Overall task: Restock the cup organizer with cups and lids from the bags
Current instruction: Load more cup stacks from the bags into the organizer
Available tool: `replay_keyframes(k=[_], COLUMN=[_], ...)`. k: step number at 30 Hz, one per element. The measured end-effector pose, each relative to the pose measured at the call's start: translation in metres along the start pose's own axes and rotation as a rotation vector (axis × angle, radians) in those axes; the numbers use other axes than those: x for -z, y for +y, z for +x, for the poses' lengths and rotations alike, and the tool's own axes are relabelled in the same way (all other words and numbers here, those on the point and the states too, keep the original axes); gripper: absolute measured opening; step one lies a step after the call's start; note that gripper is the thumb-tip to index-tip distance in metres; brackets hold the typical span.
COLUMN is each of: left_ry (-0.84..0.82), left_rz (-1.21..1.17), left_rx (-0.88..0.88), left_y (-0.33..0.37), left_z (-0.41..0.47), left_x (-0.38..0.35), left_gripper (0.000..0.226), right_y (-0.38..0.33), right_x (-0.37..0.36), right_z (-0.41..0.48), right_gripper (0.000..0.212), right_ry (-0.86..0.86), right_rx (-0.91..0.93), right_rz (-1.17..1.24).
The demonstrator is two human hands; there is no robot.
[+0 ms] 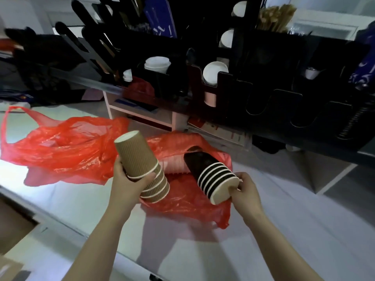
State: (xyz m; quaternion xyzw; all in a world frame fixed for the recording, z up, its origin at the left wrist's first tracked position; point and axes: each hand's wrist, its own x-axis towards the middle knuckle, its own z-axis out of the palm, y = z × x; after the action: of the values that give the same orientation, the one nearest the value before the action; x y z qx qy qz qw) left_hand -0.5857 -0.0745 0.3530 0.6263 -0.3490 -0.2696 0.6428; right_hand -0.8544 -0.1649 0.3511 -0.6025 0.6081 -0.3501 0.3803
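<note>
My left hand (129, 181) grips a stack of brown ribbed paper cups (140, 161), bottoms pointing up and away. My right hand (245, 189) pinches the rim end of a stack of black cups (211, 175) that lies half inside a red plastic bag (188, 203). A stack of pink cups (175, 164) shows inside that bag, behind the two stacks. A second red bag (60, 145) lies crumpled to the left. The black cup organizer (233, 86) stands behind on a shelf, with white cups (214, 73) and white lids (157, 63) in some slots.
A white table surface (284, 230) carries the bags. Wooden stirrers (276, 17) stand in the organizer's top right. Dark lid-shaped slots (284, 102) gape at the organizer's right. A brown cardboard box (12, 226) sits at the lower left edge.
</note>
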Motion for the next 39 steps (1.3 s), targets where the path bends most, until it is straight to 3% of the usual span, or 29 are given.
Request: replay_keyframes(k=[6,12,18,23,32,34,39], left_ry=[-0.031,-0.153,-0.186,-0.189,-0.2,-0.203,-0.227], left_rz=[-0.006,-0.088,-0.317,-0.498,-0.449,-0.44,-0.4], left_rx=[0.053,0.158,0.271,0.348,0.333,0.308,0.185], left_y=[0.008,0.017,0.012,0.011,0.032,0.036,0.056], left_z=[-0.027,-0.045,-0.059,-0.058,-0.04,-0.033,0.002], left_x=[0.0,-0.01,-0.013,-0.005,0.009,0.013,0.03], left_gripper=[0.095,0.087,0.07,0.064,0.057,0.062,0.063], right_y=[0.022,0.017,0.008,0.004,-0.042,-0.059,-0.107], right_x=[-0.006,-0.019,-0.028,-0.027,-0.016,-0.017,-0.053], right_z=[-0.02,-0.028,-0.031,-0.034,-0.035,-0.036,-0.028], right_gripper=[0.023,0.029,0.075,0.086,0.054,0.034,0.068], right_ry=[-0.089,-0.115,-0.353,-0.575,-0.927,-0.902,-0.698], right_rx=[-0.093,0.076,0.13,0.072,-0.13,-0.167,-0.11], right_rz=[0.416,0.362,0.513,0.713,1.128,1.089,0.892])
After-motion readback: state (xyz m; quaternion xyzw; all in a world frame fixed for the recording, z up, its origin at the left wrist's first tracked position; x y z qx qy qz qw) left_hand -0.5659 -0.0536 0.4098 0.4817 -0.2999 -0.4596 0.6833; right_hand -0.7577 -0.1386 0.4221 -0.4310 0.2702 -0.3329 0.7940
